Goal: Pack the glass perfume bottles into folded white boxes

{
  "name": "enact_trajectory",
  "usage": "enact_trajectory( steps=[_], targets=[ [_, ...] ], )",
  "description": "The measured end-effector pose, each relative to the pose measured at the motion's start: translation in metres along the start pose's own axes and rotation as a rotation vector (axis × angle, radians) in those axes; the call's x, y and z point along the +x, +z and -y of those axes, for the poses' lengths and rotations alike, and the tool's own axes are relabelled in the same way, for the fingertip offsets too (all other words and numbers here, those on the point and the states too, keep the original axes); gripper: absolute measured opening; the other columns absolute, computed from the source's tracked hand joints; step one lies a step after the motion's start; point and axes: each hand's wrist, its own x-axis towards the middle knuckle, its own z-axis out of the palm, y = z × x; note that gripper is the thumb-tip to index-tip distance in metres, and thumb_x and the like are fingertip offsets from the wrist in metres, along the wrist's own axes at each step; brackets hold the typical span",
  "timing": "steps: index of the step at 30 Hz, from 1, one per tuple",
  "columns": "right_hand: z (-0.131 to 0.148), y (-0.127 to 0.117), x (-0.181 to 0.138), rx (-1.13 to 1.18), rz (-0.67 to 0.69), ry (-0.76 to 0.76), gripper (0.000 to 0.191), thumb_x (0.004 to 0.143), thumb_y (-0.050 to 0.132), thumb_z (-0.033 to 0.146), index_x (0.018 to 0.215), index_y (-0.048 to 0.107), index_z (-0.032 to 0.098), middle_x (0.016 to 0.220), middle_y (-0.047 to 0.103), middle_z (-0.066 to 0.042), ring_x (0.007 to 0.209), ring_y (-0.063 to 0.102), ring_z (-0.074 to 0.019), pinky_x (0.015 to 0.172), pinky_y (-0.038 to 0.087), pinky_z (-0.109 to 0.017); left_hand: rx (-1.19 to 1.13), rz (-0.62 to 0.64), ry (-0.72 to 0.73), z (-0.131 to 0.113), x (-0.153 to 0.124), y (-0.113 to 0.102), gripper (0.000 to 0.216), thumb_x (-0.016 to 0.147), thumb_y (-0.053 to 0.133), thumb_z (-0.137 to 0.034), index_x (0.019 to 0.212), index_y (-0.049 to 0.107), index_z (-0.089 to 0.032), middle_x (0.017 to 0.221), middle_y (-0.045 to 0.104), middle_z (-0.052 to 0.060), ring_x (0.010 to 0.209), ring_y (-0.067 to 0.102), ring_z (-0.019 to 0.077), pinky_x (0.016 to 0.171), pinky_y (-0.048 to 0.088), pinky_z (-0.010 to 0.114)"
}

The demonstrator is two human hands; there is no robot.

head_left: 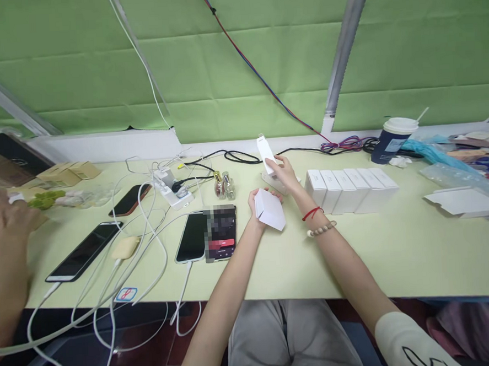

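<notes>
My left hand (253, 202) is closed around a white cardboard box (271, 210), which is tilted with a flap hanging toward me. In my right hand (284, 174) is a slim white carton (264, 151) with a small tab at its top, held up between thumb and fingers. Behind my hands another pale white piece (274, 183) lies on the table, partly hidden. Just right of my right wrist stands a row of several white boxes (325, 192), upright and side by side.
On the left are phones (85, 252), white cables, a power strip (171, 188) and two small glass bottles (223, 185). A co-worker's hand (7, 225) reaches in at far left. A lidded cup (393, 139), an opened white box (465, 201) and plastic bags (471, 174) lie right.
</notes>
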Motion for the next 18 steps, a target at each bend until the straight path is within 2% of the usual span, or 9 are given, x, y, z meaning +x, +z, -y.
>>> enact_trajectory(
  steps=[3, 7, 12, 18],
  targets=[
    [-0.003, -0.001, 0.001, 0.177, 0.126, 0.084, 0.063, 0.072, 0.050, 0.060, 0.123, 0.044, 0.023, 0.107, 0.058, -0.006, 0.089, 0.057, -0.0181, 0.070, 0.046, -0.026, 0.003, -0.013, 0.009, -0.001, -0.002, 0.002, 0.019, 0.068, 0.047, -0.034, 0.060, 0.053, -0.018, 0.053, 0.052, 0.005, 0.065, 0.061, 0.0234, 0.066, 0.048, 0.038],
    [-0.010, 0.001, 0.001, 0.198, 0.194, 0.104, 0.056, 0.073, 0.050, 0.058, 0.116, 0.048, 0.022, 0.104, 0.060, -0.005, 0.084, 0.058, -0.0158, 0.064, 0.047, -0.023, -0.007, 0.008, 0.006, -0.003, -0.002, 0.001, 0.021, 0.069, 0.045, -0.033, 0.057, 0.051, -0.017, 0.052, 0.051, 0.005, 0.065, 0.061, 0.0229, 0.068, 0.048, 0.039],
    [-0.027, 0.005, 0.010, 0.115, 0.082, 0.070, 0.061, 0.072, 0.054, 0.055, 0.122, 0.045, 0.020, 0.102, 0.059, -0.007, 0.086, 0.059, -0.0167, 0.068, 0.048, -0.024, -0.009, 0.024, 0.001, -0.003, -0.001, -0.002, 0.022, 0.070, 0.045, -0.033, 0.058, 0.053, -0.017, 0.053, 0.052, 0.004, 0.056, 0.057, 0.0188, 0.069, 0.048, 0.038],
    [-0.039, 0.009, 0.017, 0.028, -0.004, 0.055, 0.069, 0.068, 0.061, 0.041, 0.128, 0.039, 0.016, 0.125, 0.051, -0.013, 0.105, 0.056, -0.0178, 0.084, 0.047, -0.026, -0.015, 0.043, -0.005, -0.002, 0.003, -0.006, 0.021, 0.068, 0.046, -0.033, 0.059, 0.054, -0.017, 0.054, 0.052, 0.004, 0.056, 0.056, 0.0188, 0.068, 0.047, 0.038]
  ],
)
